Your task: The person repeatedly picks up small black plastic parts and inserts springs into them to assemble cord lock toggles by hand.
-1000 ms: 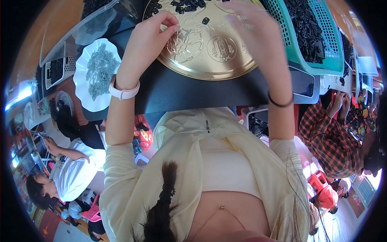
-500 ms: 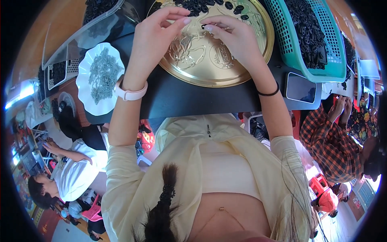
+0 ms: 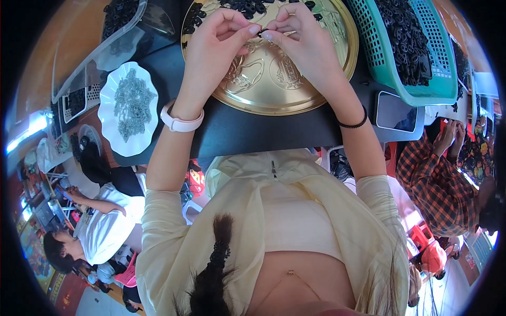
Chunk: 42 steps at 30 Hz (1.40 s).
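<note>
**Small black piece pinched between two hands over the gold tray**

We see our left hand (image 3: 219,45) and right hand (image 3: 305,45) meeting fingertip to fingertip, both closed in a pinch on one small black piece (image 3: 262,32) held just above the round gold tray (image 3: 274,89). What exactly is being done to it is too small for us to tell. We judge the work to be mid-run: a scatter of black parts (image 3: 247,6) lies along the tray's far rim, and the teal basket (image 3: 416,58) to our right is heaped with many more.

The tray sits on a black tabletop (image 3: 253,131), with a phone (image 3: 396,111) near our right wrist and a white scalloped plate (image 3: 129,108) of small silvery pieces to our left. Beyond the table's edges, a person in a white shirt (image 3: 103,231) and another in red plaid (image 3: 437,179) are seated in a crowded room.
</note>
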### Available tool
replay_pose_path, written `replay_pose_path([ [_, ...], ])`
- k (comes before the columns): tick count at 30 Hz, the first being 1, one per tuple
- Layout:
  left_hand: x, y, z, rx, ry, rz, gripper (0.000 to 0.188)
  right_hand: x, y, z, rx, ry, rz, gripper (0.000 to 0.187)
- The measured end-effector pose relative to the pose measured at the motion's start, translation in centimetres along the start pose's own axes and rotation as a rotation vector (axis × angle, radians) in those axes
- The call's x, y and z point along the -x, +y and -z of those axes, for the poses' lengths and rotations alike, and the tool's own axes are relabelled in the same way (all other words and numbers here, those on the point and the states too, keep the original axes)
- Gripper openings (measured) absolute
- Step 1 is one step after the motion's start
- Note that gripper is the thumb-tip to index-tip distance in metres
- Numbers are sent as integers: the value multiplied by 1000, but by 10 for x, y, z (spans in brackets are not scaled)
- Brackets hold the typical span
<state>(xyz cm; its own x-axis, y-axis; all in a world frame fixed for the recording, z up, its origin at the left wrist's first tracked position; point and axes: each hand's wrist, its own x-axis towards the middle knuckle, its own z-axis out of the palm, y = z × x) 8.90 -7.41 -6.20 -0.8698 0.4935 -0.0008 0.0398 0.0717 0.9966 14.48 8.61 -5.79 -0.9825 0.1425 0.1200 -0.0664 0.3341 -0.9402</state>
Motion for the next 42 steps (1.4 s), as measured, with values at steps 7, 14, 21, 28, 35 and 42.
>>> replay_pose_path([
  [7, 2, 0, -1, 83, 9, 60, 17, -4, 6, -4, -4, 66, 380, 28],
  [14, 6, -3, -2, -47, -34, -2, 15, 10, 5, 1, 140, -7, 98, 27],
  [21, 14, 5, -5, 121, -38, -22, 13, 9, 12, 8, -376, -83, -197, 23],
  [28, 13, 12, -11, 209, 41, -18, 16, 9, 14, -5, -706, 87, -219, 24],
  [35, 12, 13, -10, 188, 51, 58, 24, 9, 7, 1, -613, 87, -153, 22],
  [42, 10, 7, -7, 295, 3, 56, 17, 11, 7, -2, -577, 96, -144, 21],
])
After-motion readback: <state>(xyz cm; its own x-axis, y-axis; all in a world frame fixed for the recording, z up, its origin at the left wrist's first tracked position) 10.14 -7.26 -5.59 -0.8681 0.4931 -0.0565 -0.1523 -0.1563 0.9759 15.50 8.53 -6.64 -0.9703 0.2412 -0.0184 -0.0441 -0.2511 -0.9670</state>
